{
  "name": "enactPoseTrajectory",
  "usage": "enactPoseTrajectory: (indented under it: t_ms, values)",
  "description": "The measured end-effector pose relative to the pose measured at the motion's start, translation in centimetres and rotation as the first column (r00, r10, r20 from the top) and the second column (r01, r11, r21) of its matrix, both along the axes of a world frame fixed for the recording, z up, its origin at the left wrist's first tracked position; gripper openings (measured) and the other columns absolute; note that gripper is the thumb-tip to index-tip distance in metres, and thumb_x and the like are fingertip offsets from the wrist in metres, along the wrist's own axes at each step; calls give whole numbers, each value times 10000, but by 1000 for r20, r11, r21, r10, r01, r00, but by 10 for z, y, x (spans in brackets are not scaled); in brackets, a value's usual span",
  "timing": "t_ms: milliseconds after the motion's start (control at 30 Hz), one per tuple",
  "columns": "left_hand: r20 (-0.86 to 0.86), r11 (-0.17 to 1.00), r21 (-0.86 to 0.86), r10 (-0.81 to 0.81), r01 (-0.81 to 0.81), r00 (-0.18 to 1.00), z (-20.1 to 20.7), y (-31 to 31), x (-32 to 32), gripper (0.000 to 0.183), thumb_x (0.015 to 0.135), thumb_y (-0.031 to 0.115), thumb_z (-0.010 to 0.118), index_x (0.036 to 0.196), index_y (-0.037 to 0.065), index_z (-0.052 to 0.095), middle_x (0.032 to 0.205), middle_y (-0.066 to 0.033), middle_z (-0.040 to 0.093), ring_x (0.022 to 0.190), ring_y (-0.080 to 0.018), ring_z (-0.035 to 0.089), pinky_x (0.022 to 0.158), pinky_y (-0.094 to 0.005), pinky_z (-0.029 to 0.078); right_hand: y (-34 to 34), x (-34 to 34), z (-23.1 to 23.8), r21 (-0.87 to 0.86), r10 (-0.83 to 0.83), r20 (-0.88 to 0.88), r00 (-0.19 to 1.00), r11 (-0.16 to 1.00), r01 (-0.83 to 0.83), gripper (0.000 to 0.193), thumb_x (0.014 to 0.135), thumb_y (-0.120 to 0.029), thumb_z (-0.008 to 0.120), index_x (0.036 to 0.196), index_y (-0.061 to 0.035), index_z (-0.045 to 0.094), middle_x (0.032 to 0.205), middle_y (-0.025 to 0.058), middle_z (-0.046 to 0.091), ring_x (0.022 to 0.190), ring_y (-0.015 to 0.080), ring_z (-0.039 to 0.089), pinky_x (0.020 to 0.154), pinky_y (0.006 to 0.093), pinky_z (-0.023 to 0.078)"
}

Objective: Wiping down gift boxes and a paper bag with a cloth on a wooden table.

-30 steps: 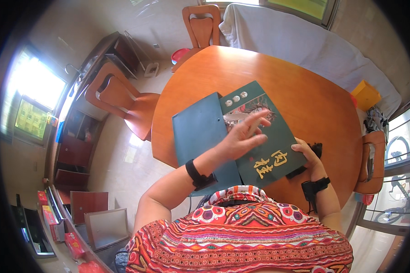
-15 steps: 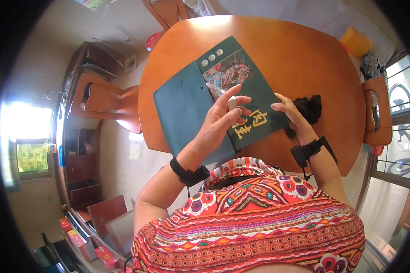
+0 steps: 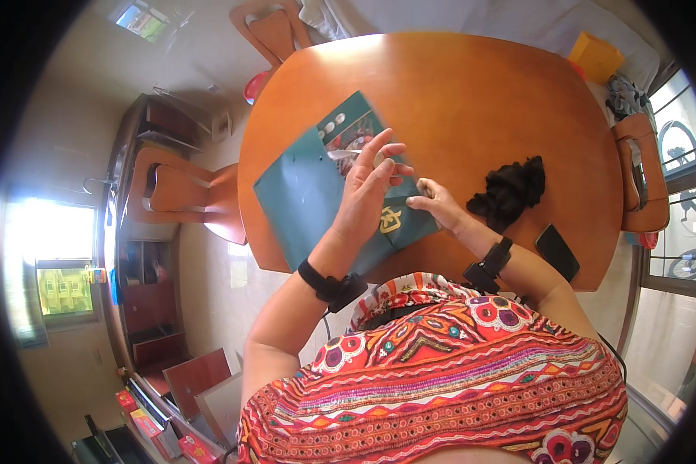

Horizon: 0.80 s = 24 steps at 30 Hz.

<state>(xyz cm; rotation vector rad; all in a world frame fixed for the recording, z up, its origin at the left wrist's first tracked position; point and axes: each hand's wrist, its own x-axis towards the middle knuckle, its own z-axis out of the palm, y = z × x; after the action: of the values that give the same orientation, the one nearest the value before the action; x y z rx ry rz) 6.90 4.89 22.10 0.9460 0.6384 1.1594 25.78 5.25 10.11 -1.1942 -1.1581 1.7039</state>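
A large dark green folder (image 3: 298,189) lies spread on the table, plain on its left panel. Its right panel carries a colourful picture, round silver marks and gold characters, and is tilted up. My right hand (image 3: 438,205) pinches the right edge of this panel, thumb on top. Over the middle of the folder is my left hand (image 3: 363,185), its fingers pointing away and partly bent. A small white object shows between its thumb and fingers, mostly hidden now. A white strip (image 3: 343,154) shows by the picture beside the left fingers.
On the orange-brown wooden table (image 3: 456,100), a crumpled black cloth (image 3: 510,189) and a dark flat phone-like object (image 3: 557,252) lie to the right. Wooden chairs stand at the left (image 3: 182,189), far left (image 3: 271,35) and right (image 3: 640,170). A yellow box (image 3: 595,56) sits at the far right.
My right hand has moved left with the folder's right edge, tilting that panel up. My left hand has shifted slightly left. The dark phone-like object has come into sight.
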Motion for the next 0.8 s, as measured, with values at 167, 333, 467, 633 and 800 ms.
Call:
enactPoseTrajectory:
  t_ms: [167, 333, 467, 633, 800]
  values:
    - [-18, 998, 13, 58, -58, 998, -3, 13, -10, 513, 985, 255, 526, 1450, 78, 401, 1241, -79, 570, 1003, -159, 577, 856, -286, 442, -13, -14, 36, 99, 47, 127, 991, 993, -60, 568, 712, -295, 795, 1130, 0, 548, 998, 72, 588, 917, 148, 567, 807, 282, 476]
    - [-12, 987, 117, 115, -113, 993, 57, 19, -29, 531, 985, 292, 519, 1438, 39, 406, 1218, -99, 583, 1009, -157, 567, 870, -286, 447, -8, 4, 86, 116, 83, 99, 992, 989, -94, 676, 706, -220, 799, 1264, 42, 521, 1125, 108, 613, 1013, 169, 588, 896, 286, 475]
    - [111, 966, 252, 22, -50, 994, 95, 6, -44, 597, 953, 311, 557, 1441, 9, 395, 1211, -108, 586, 1064, -153, 549, 943, -281, 403, 2, 23, 134, 261, 44, 187, 981, 961, -92, 721, 697, -201, 802, 1291, 70, 496, 1136, 119, 611, 1031, 180, 587, 921, 287, 464]
    - [76, 870, 484, 64, -93, 995, 122, -21, -72, 712, 921, 434, 579, 1432, -27, 394, 1210, -166, 604, 1164, -219, 542, 1008, -346, 370, 2, 22, 219, 521, -105, 459, 882, 837, -171, 831, 664, -231, 795, 1353, 71, 444, 1196, 181, 601, 1090, 253, 593, 982, 328, 435]
    - [-34, 927, 371, 72, -55, 997, 84, -44, -87, 719, 911, 455, 592, 1406, -41, 431, 1204, -166, 609, 1197, -232, 530, 1040, -379, 353, -5, 16, 230, 634, -265, 653, 709, 703, -322, 848, 656, -262, 789, 1361, 54, 439, 1230, 249, 584, 1124, 351, 594, 984, 370, 454]
